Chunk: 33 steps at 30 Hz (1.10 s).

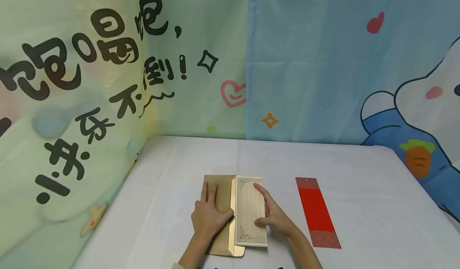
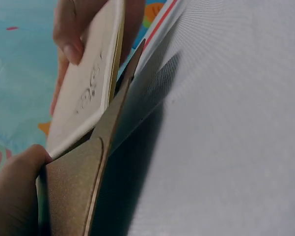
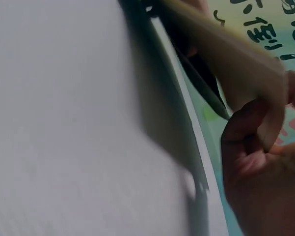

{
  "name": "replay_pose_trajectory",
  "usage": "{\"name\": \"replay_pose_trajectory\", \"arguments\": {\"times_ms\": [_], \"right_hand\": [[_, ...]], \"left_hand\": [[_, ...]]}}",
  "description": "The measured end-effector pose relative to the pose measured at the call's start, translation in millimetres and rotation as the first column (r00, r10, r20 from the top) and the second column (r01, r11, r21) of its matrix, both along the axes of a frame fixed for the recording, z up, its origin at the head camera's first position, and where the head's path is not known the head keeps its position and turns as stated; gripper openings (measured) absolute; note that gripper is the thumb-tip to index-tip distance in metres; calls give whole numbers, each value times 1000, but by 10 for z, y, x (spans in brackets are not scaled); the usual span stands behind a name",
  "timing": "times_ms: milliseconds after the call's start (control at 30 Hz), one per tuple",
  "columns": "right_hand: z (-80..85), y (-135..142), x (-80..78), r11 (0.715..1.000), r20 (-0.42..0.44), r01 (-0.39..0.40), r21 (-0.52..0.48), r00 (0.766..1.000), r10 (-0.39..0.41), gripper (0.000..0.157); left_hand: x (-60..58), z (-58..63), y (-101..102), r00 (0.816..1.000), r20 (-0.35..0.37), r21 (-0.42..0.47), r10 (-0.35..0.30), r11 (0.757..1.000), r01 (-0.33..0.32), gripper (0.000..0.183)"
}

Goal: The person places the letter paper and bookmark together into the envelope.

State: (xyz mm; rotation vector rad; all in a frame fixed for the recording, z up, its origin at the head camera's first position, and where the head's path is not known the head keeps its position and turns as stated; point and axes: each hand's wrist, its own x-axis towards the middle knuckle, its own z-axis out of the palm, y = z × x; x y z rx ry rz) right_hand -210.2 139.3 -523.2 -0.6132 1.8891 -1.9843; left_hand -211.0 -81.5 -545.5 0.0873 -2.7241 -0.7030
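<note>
A brown-gold envelope (image 1: pixel 220 233) with its flap folded out on the right lies in front of me. My left hand (image 1: pixel 211 217) rests on it, fingers fairly straight and spread, thumb at the flap side. My right hand (image 1: pixel 276 217) pinches a stack of cream lined letter paper (image 1: pixel 249 209) by its right edge, thumb on top and fingers curled beneath. The stack overlaps the envelope's flap. In the left wrist view the paper (image 2: pixel 86 93) tilts up at the envelope's mouth, beside my left thumb (image 2: pixel 22 172). The right wrist view shows curled fingers (image 3: pixel 245 118) under the paper's edge.
A red strip (image 1: pixel 316 213) with patterned ends and a small hole at the top lies flat to the right. The white-covered table (image 1: pixel 194 153) meets printed cloth (image 1: pixel 305 61) at the back and left.
</note>
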Motion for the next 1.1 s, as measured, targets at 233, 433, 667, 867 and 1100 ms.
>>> {"name": "replay_pose_trajectory", "arguments": {"times_ms": [233,433,667,867,1100], "right_hand": [[-32,-44,25,1000,-27,-8,24,1000,8,103],[-23,-72,37,995,-31,13,103,999,-10,103],[-73,-126,40,979,-64,53,198,997,-41,104],[-78,-194,47,916,-202,191,354,971,-125,108],[-22,-262,68,867,-317,259,425,940,-125,111]], "left_hand": [[-8,8,11,1000,9,-1,0,1000,0,87],[-9,17,7,1000,1,-1,-1,1000,1,87],[0,-5,1,1000,-3,-11,2,1000,-2,85],[1,-16,3,1000,-8,-10,-1,1000,1,85],[0,-23,2,1000,-17,-12,-5,1000,5,84]]}}
